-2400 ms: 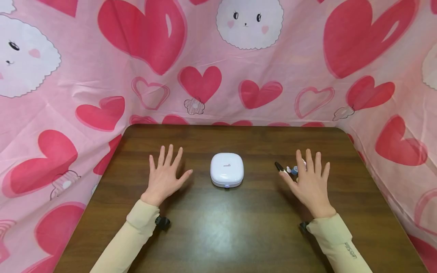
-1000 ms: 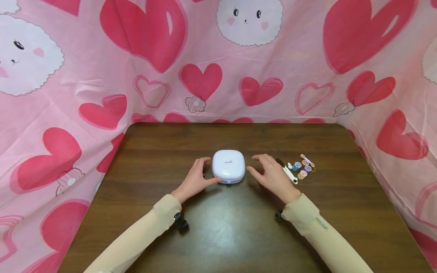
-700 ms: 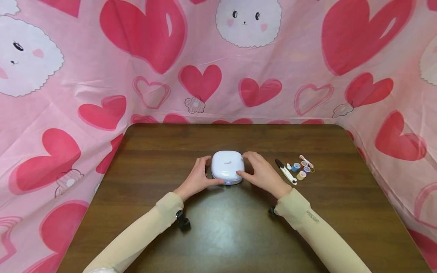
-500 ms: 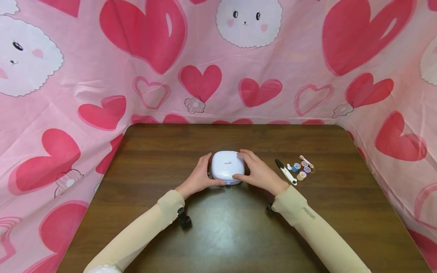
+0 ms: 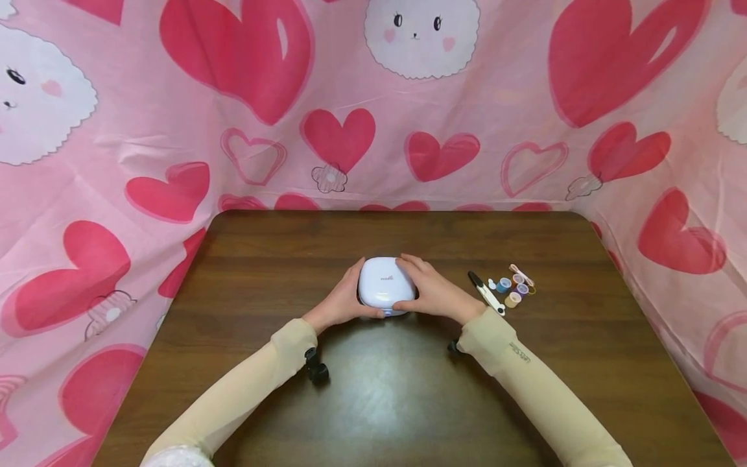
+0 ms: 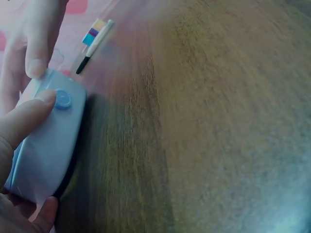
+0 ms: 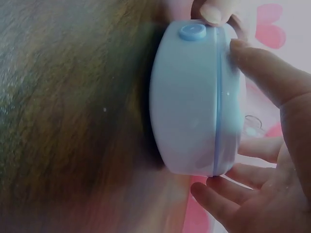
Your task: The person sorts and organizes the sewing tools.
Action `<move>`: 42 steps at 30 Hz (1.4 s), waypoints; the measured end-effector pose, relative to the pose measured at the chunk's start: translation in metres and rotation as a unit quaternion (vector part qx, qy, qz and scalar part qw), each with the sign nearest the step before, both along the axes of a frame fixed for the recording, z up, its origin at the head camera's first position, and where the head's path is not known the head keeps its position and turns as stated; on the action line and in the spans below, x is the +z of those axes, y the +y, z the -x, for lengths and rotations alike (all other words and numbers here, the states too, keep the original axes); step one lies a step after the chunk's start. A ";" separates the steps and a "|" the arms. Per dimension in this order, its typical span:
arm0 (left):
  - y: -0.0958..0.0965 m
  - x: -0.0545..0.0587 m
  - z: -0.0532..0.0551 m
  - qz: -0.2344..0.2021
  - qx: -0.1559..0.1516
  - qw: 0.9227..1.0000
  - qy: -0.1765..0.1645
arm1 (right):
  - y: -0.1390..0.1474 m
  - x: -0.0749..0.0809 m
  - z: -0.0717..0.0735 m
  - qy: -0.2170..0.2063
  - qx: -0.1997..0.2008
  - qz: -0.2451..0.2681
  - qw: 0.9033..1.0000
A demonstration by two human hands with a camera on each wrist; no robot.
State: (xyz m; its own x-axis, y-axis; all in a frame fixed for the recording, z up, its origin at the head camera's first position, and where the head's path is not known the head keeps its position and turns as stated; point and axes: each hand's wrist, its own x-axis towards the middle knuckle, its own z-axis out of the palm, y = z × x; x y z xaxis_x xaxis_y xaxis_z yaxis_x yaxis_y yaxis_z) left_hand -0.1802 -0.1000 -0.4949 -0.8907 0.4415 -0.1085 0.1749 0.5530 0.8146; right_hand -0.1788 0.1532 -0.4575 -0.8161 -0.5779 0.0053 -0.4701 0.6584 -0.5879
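A white rounded sewing case (image 5: 382,285) with a closed lid sits on the table, small lettering on top. My left hand (image 5: 343,299) holds its left side. The left thumb (image 6: 34,114) lies at the front beside the round blue button (image 6: 63,99), and fingers curl round the far side. My right hand (image 5: 434,292) grips the lid from the right. Its thumb (image 7: 267,70) lies on the front of the lid, above the blue seam, while the other fingers reach round the right and back edges. The far fingertips of both hands are partly hidden in the head view.
Right of the case lie white thread snips (image 5: 487,295) with a black end. Beside them stand several small thread spools (image 5: 513,299) and a pink-white bundle (image 5: 521,274). The brown table (image 5: 373,402) ends at a pink heart-print cloth (image 5: 496,97).
Both hands came in from the two sides of the table to the case. The left thumb reached the front button area; the right hand then took hold of the lid. The lid stays closed.
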 end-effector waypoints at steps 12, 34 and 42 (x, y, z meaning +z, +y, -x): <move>-0.001 0.000 0.001 -0.005 0.000 1.000 0.009 | -0.004 0.003 0.005 0.000 0.021 -0.021 1.000; 0.000 -0.001 0.001 -0.014 0.011 1.000 -0.004 | -0.006 -0.003 0.019 0.010 0.011 -0.044 0.999; -0.001 0.000 0.002 -0.016 0.011 1.000 0.000 | -0.005 -0.001 0.020 0.016 0.009 -0.037 0.999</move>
State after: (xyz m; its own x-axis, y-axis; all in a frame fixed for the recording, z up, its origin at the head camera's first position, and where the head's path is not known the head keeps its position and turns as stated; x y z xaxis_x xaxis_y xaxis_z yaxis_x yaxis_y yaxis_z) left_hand -0.1823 -0.1012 -0.4951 -0.8998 0.4259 -0.0949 0.1630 0.5298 0.8323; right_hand -0.1993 0.1479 -0.4583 -0.8052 -0.5929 -0.0126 -0.5006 0.6908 -0.5217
